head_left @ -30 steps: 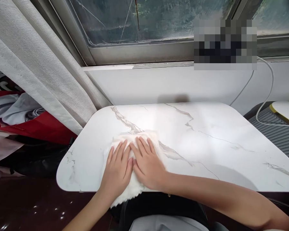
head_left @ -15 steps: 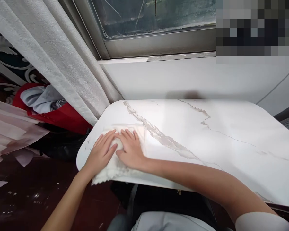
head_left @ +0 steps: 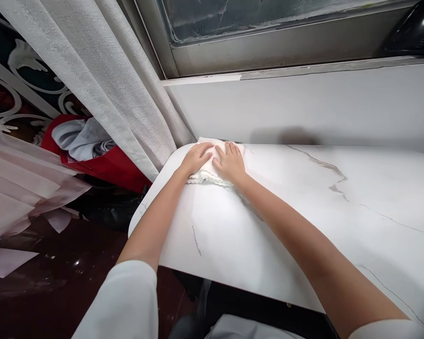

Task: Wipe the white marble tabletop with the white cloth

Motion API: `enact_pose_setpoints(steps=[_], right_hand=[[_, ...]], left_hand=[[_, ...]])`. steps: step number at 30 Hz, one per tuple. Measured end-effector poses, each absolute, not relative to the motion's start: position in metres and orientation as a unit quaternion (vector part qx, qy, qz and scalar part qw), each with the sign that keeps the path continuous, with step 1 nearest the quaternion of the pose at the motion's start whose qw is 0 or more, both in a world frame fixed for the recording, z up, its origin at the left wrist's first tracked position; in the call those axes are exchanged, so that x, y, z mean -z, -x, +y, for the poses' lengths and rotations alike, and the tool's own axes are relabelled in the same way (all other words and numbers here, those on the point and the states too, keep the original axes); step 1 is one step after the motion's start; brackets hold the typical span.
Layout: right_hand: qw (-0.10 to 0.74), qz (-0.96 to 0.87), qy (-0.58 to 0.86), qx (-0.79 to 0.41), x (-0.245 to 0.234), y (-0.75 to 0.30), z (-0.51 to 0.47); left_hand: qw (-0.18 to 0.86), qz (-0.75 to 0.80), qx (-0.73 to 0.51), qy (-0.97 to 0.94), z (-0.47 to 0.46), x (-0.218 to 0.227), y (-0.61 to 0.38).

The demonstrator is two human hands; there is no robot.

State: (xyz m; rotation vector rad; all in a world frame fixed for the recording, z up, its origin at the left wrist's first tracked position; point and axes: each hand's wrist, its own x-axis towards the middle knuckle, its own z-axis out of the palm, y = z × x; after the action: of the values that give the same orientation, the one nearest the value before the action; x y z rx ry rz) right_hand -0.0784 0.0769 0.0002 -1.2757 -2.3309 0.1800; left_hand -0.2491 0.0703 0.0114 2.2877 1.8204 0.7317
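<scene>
A white cloth (head_left: 212, 170) lies bunched at the far left of a white marble-patterned table (head_left: 226, 240), close to the wall. My left hand (head_left: 197, 157) presses flat on the cloth's left part, fingers stretched toward the right. On its right part rests my right hand (head_left: 231, 162), palm down, with the fingers pointing at the wall. Both hands are open and lie on top of the cloth without wrapping round it. The cloth's ruffled near edge shows between the two wrists.
A pale curtain (head_left: 127, 84) hangs at the table's left end. Beyond it stands a red bag (head_left: 106, 169) with folded grey cloth inside. The window frame (head_left: 268, 52) runs above the white wall. At the upper right is a shiny black object (head_left: 415, 33).
Both hands have pushed the cloth from the table's near left edge to its far edge by the wall. The view has shifted a little to the left.
</scene>
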Motion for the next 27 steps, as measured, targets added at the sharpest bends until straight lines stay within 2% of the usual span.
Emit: enact_pose_setpoints(steps=[12, 19, 27], right_hand=[[0.260, -0.848, 0.459, -0.041, 0.002, 0.117, 0.111], [0.244, -0.879, 0.406, -0.050, 0.002, 0.151, 0.095], [0.241, -0.889, 0.386, -0.058, 0.003, 0.143, 0.050]], left_hand=[[0.045, 0.603, -0.211, -0.768, 0.107, -0.008, 0.288], [0.034, 0.642, -0.208, -0.737, 0.077, -0.009, 0.324], [0.029, 0.657, -0.224, -0.719, 0.025, -0.008, 0.315]])
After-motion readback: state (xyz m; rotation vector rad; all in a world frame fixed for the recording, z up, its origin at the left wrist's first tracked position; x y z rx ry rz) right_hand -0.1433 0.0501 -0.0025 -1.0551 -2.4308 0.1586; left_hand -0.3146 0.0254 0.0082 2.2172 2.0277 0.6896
